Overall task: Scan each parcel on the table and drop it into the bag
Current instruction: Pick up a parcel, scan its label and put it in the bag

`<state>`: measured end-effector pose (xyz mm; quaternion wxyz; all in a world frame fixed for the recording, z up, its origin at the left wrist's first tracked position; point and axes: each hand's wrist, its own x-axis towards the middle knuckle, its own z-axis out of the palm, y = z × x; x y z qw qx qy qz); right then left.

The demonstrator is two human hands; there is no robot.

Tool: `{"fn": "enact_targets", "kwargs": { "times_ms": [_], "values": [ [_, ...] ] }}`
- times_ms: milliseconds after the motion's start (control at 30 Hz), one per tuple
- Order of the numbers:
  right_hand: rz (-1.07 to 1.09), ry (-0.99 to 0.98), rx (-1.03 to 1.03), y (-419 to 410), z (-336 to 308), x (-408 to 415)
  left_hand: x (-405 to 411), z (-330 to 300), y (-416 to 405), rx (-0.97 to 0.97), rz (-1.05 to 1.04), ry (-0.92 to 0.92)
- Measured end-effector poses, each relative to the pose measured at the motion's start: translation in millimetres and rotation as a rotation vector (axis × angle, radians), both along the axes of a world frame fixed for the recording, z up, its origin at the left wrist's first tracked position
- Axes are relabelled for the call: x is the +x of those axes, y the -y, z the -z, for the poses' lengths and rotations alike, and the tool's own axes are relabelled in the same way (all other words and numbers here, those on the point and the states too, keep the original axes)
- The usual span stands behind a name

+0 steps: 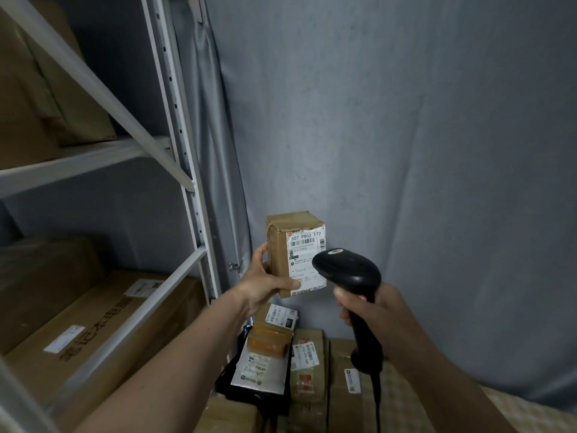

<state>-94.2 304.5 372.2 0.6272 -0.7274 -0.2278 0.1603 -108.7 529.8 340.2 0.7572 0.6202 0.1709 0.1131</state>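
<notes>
My left hand (265, 284) holds a small brown cardboard parcel (282, 239) upright in front of me, its white shipping label turned toward me. My right hand (371, 307) grips the handle of a black barcode scanner (346, 267); the scanner's head sits right in front of the label's lower right part and hides it. The scanner's cable hangs down below the handle. Several more parcels (307, 367) lie piled on the table below, among them a small orange-taped box (270, 340) and a black mailer with a white label (256, 375). No bag is in view.
A grey metal shelf rack (187, 170) stands at the left with large cardboard boxes (78, 320) on its shelves. A grey cloth backdrop (406, 135) hangs behind. A checked tablecloth (515, 410) shows at the lower right.
</notes>
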Motion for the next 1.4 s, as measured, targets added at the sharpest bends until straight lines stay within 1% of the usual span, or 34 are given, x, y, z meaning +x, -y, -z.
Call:
{"fn": "enact_targets", "kwargs": {
  "times_ms": [533,700,900,1000,1100,1233,1300,1400],
  "values": [
    [0.035,0.008,-0.094,-6.6,13.0,1.5,0.3,17.3,-5.3,-0.009,0.030,-0.044],
    [0.088,-0.076,-0.046,-4.6,21.0,2.6,4.4,31.2,-6.2,-0.135,0.073,-0.110],
    [0.245,-0.239,0.006,12.9,48.0,-1.4,6.3,62.0,11.7,-0.237,0.153,-0.217],
    [0.335,-0.292,0.028,28.4,61.1,-8.2,8.2,82.4,24.5,-0.238,0.226,-0.256],
    [0.473,-0.332,0.020,47.9,76.3,-18.5,10.9,105.1,43.2,-0.224,0.318,-0.322],
    [0.624,-0.385,0.012,82.6,98.4,-39.6,16.0,133.8,81.6,-0.270,0.429,-0.425],
    [0.681,-0.403,0.020,102.9,105.4,-49.2,18.2,146.5,102.2,-0.258,0.491,-0.455],
    [0.756,-0.412,0.061,133.5,109.0,-62.0,18.9,155.1,132.5,-0.180,0.577,-0.463]
  ]
}}
